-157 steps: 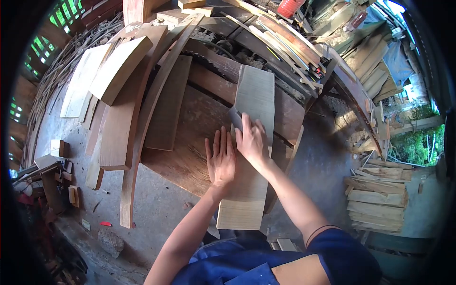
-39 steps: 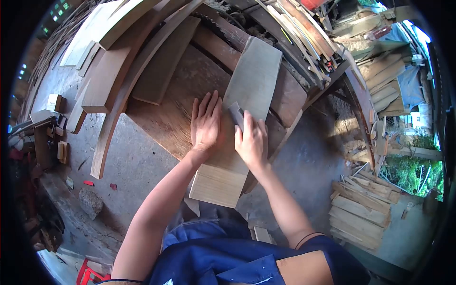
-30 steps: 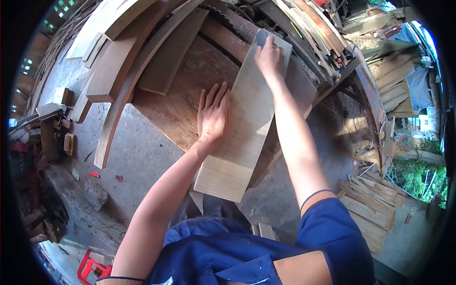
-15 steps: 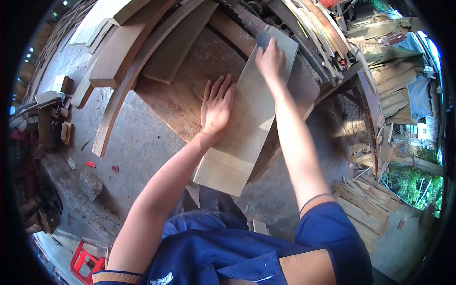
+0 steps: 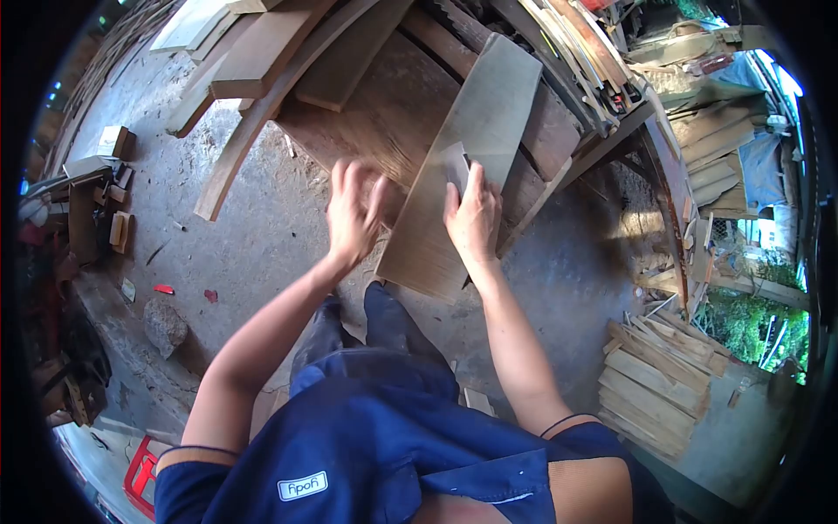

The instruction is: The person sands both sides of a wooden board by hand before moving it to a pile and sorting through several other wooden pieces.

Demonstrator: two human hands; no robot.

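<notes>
A long pale board (image 5: 463, 131) lies at a slant on the wooden bench top (image 5: 384, 109). My right hand (image 5: 474, 210) is closed round a thin, flat grey piece (image 5: 456, 166) over the middle of the board; whether it is a sanding sheet or a blade, I cannot tell. Left of the board, my left hand (image 5: 353, 214) is raised with its fingers apart, slightly blurred, and nothing shows in it.
Curved timber pieces (image 5: 253, 74) jut out at the upper left. Thin strips (image 5: 585, 52) lie at the upper right. Slats (image 5: 655, 384) are piled on the floor at the right, and a rock (image 5: 164, 327) sits at the left.
My right hand has come down the board from its far end with the grey piece. My left hand has lifted off the board's left edge and shifted left. The view has shifted slightly.
</notes>
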